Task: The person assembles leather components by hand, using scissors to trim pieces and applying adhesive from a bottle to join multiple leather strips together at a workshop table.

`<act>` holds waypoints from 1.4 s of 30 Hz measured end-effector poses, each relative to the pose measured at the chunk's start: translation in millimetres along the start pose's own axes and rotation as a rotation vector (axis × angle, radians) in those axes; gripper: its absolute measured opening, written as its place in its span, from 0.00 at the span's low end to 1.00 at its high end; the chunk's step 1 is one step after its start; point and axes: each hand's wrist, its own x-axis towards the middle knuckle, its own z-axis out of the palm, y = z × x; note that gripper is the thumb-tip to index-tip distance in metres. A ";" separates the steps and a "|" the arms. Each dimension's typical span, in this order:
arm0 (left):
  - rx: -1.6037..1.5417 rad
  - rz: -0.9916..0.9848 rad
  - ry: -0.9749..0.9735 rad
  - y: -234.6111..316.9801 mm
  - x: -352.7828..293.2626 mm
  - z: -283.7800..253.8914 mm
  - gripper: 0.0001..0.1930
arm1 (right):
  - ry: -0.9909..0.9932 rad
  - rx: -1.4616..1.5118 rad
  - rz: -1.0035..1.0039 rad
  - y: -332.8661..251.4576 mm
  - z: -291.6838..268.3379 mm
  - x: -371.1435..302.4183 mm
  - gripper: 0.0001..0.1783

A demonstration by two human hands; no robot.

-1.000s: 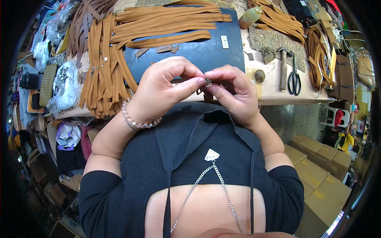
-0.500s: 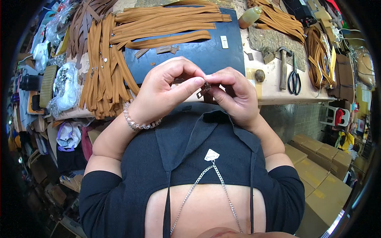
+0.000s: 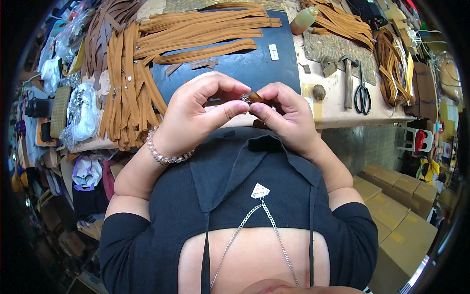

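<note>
In front of my chest, both hands meet at the fingertips. My left hand (image 3: 198, 108) pinches a small metal zipper slider (image 3: 244, 99) between thumb and forefinger. Against it, my right hand (image 3: 289, 117) grips a short brown strip (image 3: 255, 97), its end poking up beside the slider; the rest is hidden by the fingers. Beyond the hands lies a dark blue board (image 3: 225, 66) with tan zipper strips (image 3: 205, 29) laid across it. More zipper strips with small metal sliders (image 3: 127, 83) hang in a bundle over the table's left front edge.
On the right of the table are a hammer (image 3: 348, 83), black-handled scissors (image 3: 362, 98), a round dark lump (image 3: 318, 92), a squeeze bottle (image 3: 304, 20) and a coiled tan bundle (image 3: 391, 68). Cardboard boxes (image 3: 391, 215) stand on the floor at right. Plastic bags (image 3: 81, 112) crowd the left.
The metal slider has turned between my fingertips; its rectangular pull no longer hangs in view. A brown strip end now shows by my right thumb and forefinger.
</note>
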 end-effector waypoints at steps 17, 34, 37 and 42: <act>0.158 0.048 -0.032 -2.0 0.7 1.0 0.05 | 0.017 -0.246 -0.270 -8.9 -1.7 3.5 0.04; -0.212 -0.169 0.048 -13.6 4.3 4.3 0.08 | 0.067 -0.248 -0.198 -5.5 6.3 8.6 0.05; -0.308 -0.292 -0.025 -10.2 8.1 -1.3 0.09 | 0.021 -0.286 -0.269 -0.5 2.5 12.3 0.05; -0.327 -0.372 -0.115 -19.6 9.1 -7.9 0.07 | 0.017 -0.302 -0.179 -0.1 3.4 10.0 0.08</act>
